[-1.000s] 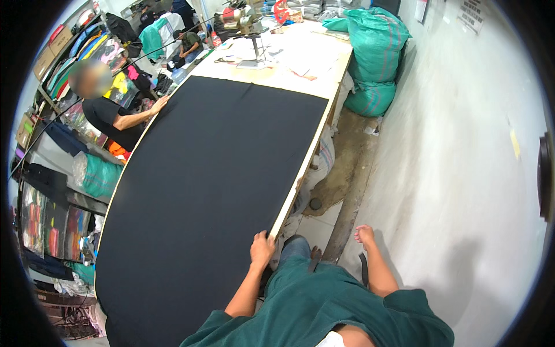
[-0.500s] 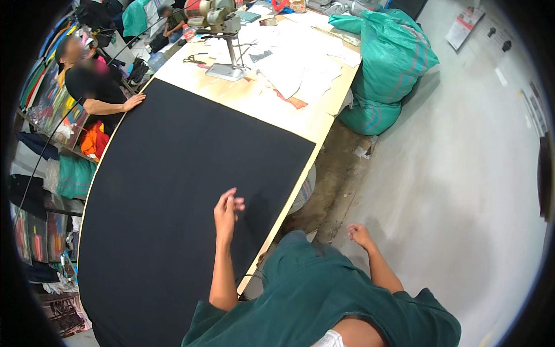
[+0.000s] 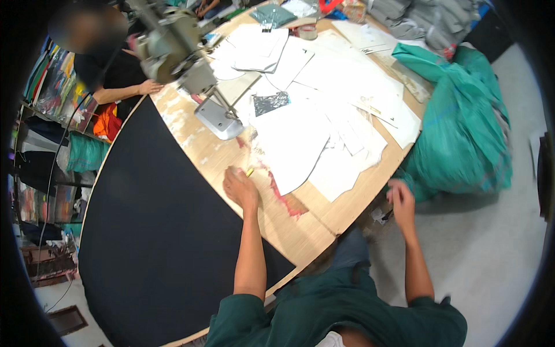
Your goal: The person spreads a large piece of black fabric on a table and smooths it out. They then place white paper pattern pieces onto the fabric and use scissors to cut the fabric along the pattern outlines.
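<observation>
My left hand (image 3: 240, 188) is at the wooden tabletop (image 3: 306, 228), just past the cut edge of the black cloth (image 3: 139, 231), its bent fingers apart beside a small yellow object (image 3: 250, 172). Beyond it stand a metal cloth-cutting machine (image 3: 218, 118) and loose white paper pieces (image 3: 292, 144). My right hand (image 3: 399, 196) hangs open, fingers loosely bent, at the table's right edge beside a green sack (image 3: 457, 144); I see nothing in it.
A co-worker (image 3: 104, 63) stands across the table, a hand (image 3: 150, 87) at its edge. Shelves of colourful bagged goods (image 3: 46, 81) line the left. Grey bundles (image 3: 393, 17) are at the back. A pale floor (image 3: 491, 260) lies to my right.
My view has moved forward along the table, bringing the machine and papers closer. My left hand left the table edge and reached past the cloth's edge. My right hand came up beside the sack.
</observation>
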A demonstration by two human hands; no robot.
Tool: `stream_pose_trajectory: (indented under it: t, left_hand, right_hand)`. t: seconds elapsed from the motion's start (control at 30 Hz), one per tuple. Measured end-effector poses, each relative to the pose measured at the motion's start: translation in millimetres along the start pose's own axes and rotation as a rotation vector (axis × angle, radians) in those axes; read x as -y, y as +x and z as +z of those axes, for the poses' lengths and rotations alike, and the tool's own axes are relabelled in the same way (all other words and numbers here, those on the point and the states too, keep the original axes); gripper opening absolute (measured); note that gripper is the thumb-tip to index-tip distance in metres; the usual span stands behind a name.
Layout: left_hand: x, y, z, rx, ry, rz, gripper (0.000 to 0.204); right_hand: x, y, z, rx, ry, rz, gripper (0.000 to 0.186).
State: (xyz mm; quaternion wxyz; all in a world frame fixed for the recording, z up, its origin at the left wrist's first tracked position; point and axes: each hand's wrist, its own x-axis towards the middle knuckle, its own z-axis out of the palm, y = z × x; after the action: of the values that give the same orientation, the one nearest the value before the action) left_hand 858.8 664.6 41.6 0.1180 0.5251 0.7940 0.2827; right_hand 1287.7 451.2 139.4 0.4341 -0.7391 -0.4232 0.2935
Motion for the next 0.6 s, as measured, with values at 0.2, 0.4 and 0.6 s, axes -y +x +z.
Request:
stream_pose_trajectory:
  t: [0.2,0.4,0.6]
  left_hand:
    - [-36.7,1.4,35.3,-0.221,0.106,-0.034,0.044]
    - [-66.9,20.9,33.4,-0.197,0.228,-0.093,0.041]
    - [-51.4,29.9,41.1,-0.172,0.208,-0.074,0.045]
  right_hand:
    - [38.0,378.8,99.7,0.227,-0.062,-0.285,0.04]
    - [129.0,567.8,292.0,0.356,-0.246,-0.67,0.048]
    - [186.7,660.1,424.0,0.407,-0.676,-0.678,0.074]
